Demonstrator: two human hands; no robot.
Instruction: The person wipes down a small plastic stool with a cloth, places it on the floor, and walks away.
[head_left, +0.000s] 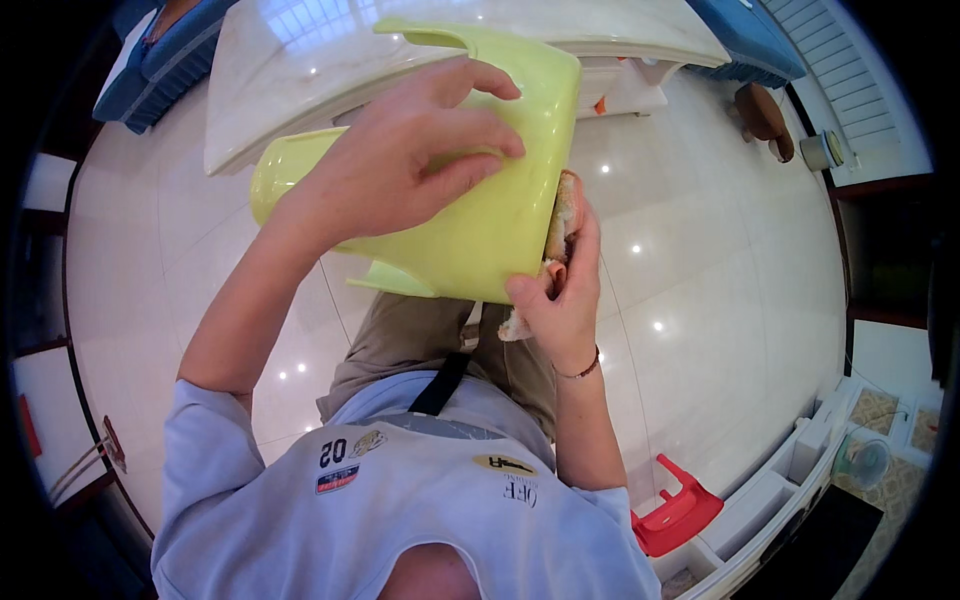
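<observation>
A yellow-green plastic child's chair (480, 217) is held up before me, tilted, with its legs pointing to the left. My left hand (427, 142) lies over its surface with the fingers bent and spread, the fingertips at the plastic. On the chair's right edge, my right hand (562, 285) presses a crumpled cloth (562, 217) against it, the thumb on the near side. The cloth looks pinkish and white, with one end hanging below the thumb. Part of the cloth is hidden behind the fingers and the chair.
A marble-topped table (255, 90) stands just beyond the chair. Blue-covered seats (180, 52) are at both upper corners. A red plastic child's chair (682, 510) sits at the lower right, beside a white cabinet (750, 517). A brown stool (761, 112) stands by the right wall.
</observation>
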